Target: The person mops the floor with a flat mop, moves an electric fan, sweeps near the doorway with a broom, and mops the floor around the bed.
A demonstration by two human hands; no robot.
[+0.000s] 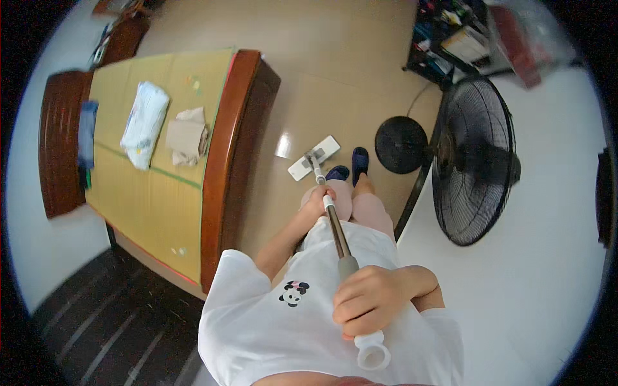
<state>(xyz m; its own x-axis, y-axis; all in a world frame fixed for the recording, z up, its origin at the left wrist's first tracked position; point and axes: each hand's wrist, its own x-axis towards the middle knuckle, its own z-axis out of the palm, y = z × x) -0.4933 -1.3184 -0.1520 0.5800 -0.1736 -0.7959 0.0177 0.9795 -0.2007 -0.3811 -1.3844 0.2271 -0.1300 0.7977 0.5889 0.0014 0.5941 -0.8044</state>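
Observation:
A flat mop with a white rectangular head (314, 158) lies with its head on the tan tiled floor, just beyond my slippered feet. Its metal pole (338, 231) runs up towards my chest. My right hand (368, 300) is closed around the grey and white grip at the upper end, with the white hanging loop showing below the fist. Lower on the pole, my left hand (318, 200) holds it near a white collar. Parts of the fingers of both hands are hidden by the pole or by the hands themselves.
A wooden bed frame (224, 169) with a mat stands left, bearing a folded light-blue bundle (146, 123) and beige cloth (187, 137). A black standing fan (470, 161) and its round base (401, 144) are right, against the wall. A loaded dark shelf (434, 43) stands behind, near a cable.

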